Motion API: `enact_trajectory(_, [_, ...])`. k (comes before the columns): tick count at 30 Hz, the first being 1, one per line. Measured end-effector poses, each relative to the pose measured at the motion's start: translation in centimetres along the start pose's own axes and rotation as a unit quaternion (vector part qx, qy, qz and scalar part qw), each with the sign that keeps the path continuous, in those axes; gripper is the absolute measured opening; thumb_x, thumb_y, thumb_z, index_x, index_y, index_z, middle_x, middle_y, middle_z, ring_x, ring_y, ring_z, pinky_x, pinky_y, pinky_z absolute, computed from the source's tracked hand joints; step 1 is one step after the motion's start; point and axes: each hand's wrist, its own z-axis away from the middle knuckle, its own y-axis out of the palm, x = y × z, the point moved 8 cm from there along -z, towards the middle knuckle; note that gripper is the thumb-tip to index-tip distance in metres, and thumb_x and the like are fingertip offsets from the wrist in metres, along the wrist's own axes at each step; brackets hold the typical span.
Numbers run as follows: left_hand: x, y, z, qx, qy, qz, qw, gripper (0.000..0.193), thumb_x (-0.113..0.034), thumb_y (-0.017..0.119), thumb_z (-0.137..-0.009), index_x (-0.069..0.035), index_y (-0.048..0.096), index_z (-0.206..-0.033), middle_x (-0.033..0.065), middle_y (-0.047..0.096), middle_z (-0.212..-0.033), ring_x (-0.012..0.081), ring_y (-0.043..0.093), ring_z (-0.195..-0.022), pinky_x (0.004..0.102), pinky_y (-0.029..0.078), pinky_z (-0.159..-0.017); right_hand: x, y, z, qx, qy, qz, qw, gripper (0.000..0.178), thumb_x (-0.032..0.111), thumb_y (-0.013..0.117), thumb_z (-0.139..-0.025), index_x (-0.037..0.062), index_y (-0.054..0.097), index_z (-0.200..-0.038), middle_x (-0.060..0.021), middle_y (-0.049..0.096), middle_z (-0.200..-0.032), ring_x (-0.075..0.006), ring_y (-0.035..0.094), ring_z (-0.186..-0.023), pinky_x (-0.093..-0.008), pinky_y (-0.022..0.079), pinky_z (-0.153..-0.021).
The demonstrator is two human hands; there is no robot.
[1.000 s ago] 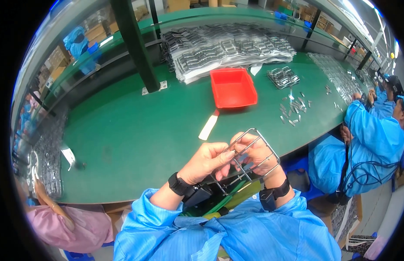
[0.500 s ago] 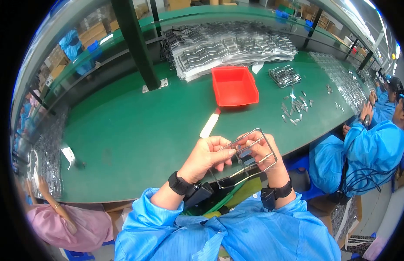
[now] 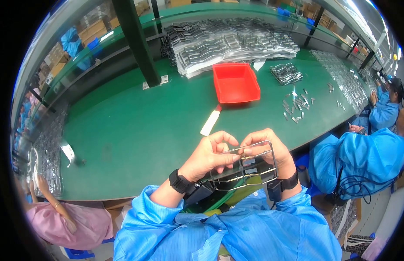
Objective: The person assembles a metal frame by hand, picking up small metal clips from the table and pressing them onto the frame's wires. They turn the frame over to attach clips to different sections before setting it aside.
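Note:
A dark wire frame (image 3: 258, 173) with several cross bars hangs between my two hands, tilted, over the near edge of the green table (image 3: 136, 143). My left hand (image 3: 210, 154) pinches its upper bar with thumb and finger. Right beside that grip, the fingers of my right hand (image 3: 271, 145) close on the same bar near the middle. Whether a small piece is between the fingertips is hidden. Beyond my hands lies a white, flat-handled tool (image 3: 210, 123) with a red end.
Past the tool stands a red bin (image 3: 237, 87). Small metal pieces (image 3: 300, 104) lie scattered on its right, below stacked wire frames (image 3: 287, 74). A large pile of frames (image 3: 237, 43) on white sheets fills the back. A post (image 3: 141, 52) rises left; a co-worker in blue (image 3: 367, 152) sits right.
The wire frame has turned to face me more squarely and dropped slightly. My right hand has shifted, its fingertips now on the upper bar beside my left thumb.

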Motion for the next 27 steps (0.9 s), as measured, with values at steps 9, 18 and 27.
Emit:
enact_trajectory(9, [0.4,0.1,-0.1,0.017,0.001,-0.003,1.000,0.018,-0.009,0.072,-0.078,-0.004,0.057,-0.086,0.0025,0.061,-0.067,0.0045,0.052,-0.052,0.0161,0.037,-0.043,-0.4,1.9,0.8,0.041,-0.097,-0.108,0.989,0.021,0.021,0.065,-0.085,0.0013,0.058,-0.090,-0.0002,0.056,-0.080,-0.0095,0.054,-0.080,-0.0247,0.045,-0.073])
enact_trajectory(18, [0.1,0.5,-0.2,0.016,0.006,-0.065,0.998,0.016,-0.008,0.072,-0.078,-0.005,0.057,-0.083,0.0006,0.060,-0.067,0.0039,0.053,-0.053,0.0159,0.039,-0.044,-1.6,0.6,1.9,0.021,0.044,-0.001,0.999,0.019,0.023,0.062,-0.088,0.0059,0.058,-0.081,0.0044,0.051,-0.068,-0.0026,0.044,-0.059,-0.0166,0.034,-0.050])
enact_trajectory(27, [-0.2,-0.1,0.0,-0.024,0.023,-0.041,0.999,0.015,-0.006,0.070,-0.080,-0.003,0.056,-0.086,0.0021,0.061,-0.071,0.0049,0.055,-0.059,0.0162,0.041,-0.047,1.5,-19.9,11.0,-0.533,-0.147,0.338,0.761,0.010,0.011,0.059,-0.085,0.0017,0.056,-0.083,-0.0049,0.057,-0.061,-0.0113,0.056,-0.058,-0.0288,0.045,-0.054])
